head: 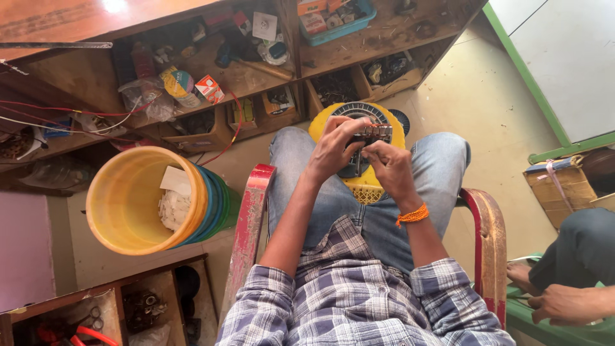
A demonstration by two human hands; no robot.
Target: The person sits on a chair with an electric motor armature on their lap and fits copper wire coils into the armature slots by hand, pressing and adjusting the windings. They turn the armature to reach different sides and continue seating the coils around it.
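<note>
Motor stator (pixel 363 138), apparently gripped by both hands (pixel 333 150).

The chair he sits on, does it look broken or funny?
The chair looks worn, not broken: red paint has chipped off both arms, baring pale wood. Odd too: red and white wires dangle loose off the messy shelf. The left hand and right hand hold a metal part normally.
</note>
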